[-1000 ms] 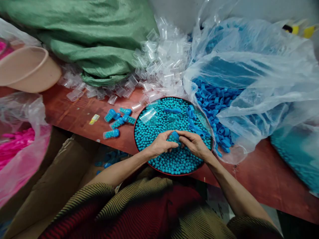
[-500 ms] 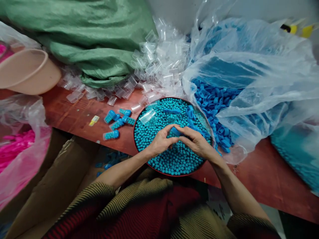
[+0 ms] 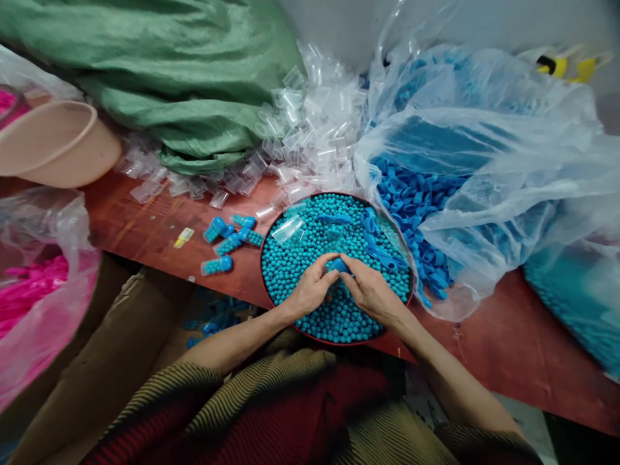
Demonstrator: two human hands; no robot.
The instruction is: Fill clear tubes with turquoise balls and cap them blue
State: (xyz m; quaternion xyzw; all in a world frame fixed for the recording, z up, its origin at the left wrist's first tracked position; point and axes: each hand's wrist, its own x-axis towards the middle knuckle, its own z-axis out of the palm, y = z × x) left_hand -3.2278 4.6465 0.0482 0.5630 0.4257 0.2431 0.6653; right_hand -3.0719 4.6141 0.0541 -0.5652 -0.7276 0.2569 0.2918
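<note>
Over a round tray [image 3: 264, 284] full of turquoise beads [image 3: 283, 274], my two hands meet at the fingertips. Between them shows a blue cap [image 3: 340, 265]; whatever lies under it is hidden by the fingers. My left hand [image 3: 310, 287] is closed at its left side, thumb and forefinger pressed against it. My right hand [image 3: 371, 289] pinches it from the right. On the beads rest a clear empty tube [image 3: 287, 228] and several loose blue caps [image 3: 385, 257]. Left of the tray lie several bead-filled tubes with blue caps [image 3: 217, 265].
Clear tubes [image 3: 317, 142] are heaped behind the tray, beside a green sack [image 3: 194, 84]. A plastic bag [image 3: 465, 226] of blue caps touches the tray's right side. A beige tub [image 3: 62, 148] and a box with pink pieces [image 3: 33, 284] stand left.
My hands have drawn slightly nearer to my body. My right-hand fingers, arched over before, now curl in closer around the blue cap, which shows more plainly.
</note>
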